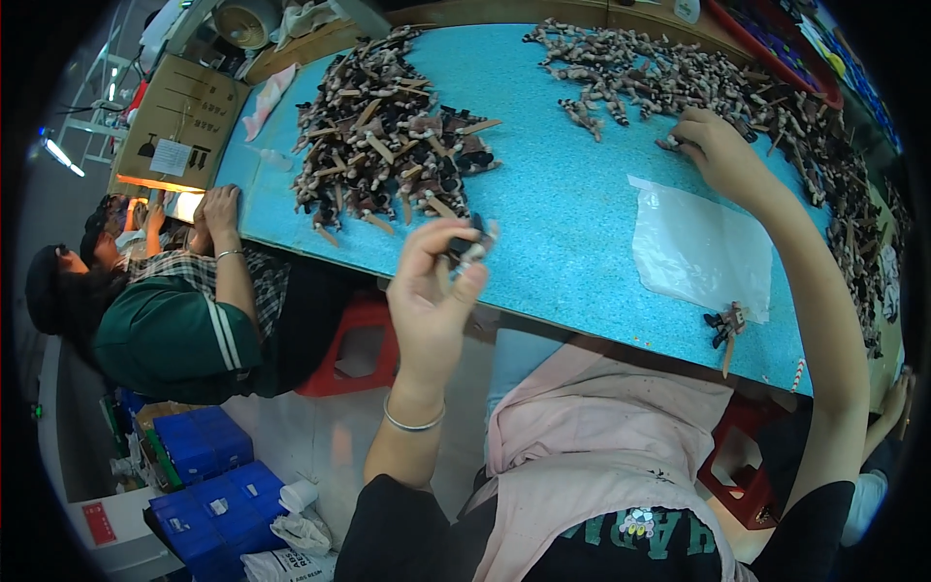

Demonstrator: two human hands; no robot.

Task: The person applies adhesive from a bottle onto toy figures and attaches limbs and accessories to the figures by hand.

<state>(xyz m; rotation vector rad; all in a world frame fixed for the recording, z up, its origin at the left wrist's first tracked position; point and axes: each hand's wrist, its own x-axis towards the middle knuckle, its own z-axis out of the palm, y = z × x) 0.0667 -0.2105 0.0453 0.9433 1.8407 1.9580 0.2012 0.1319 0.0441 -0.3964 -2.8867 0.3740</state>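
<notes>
Gripping a small dark figurine piece with a pale end (472, 242) between thumb and fingertips, the left hand (432, 301) is raised just off the near edge of the speckled turquoise tabletop (562, 204), a thin silver bangle (413, 423) round its wrist. The right hand (716, 145) reaches far out toward two o'clock — its fingers curl onto the near edge of a long scattered heap of small brown-and-white figurine parts (669, 78), touching them, though whether anything is pinched there cannot be told. At eleven o'clock from the left hand lies a second, denser pile of dark figurines on flat wooden sticks (388, 145). Between the hands and nearer the person, at four o'clock from the right hand, a clear plastic bag (703, 247) lies flat on the table, and just beside its near corner rests one finished dark figurine on a stick (727, 328). A co-worker's hand (220, 209) rests on the table's left edge — well apart from the piles.
</notes>
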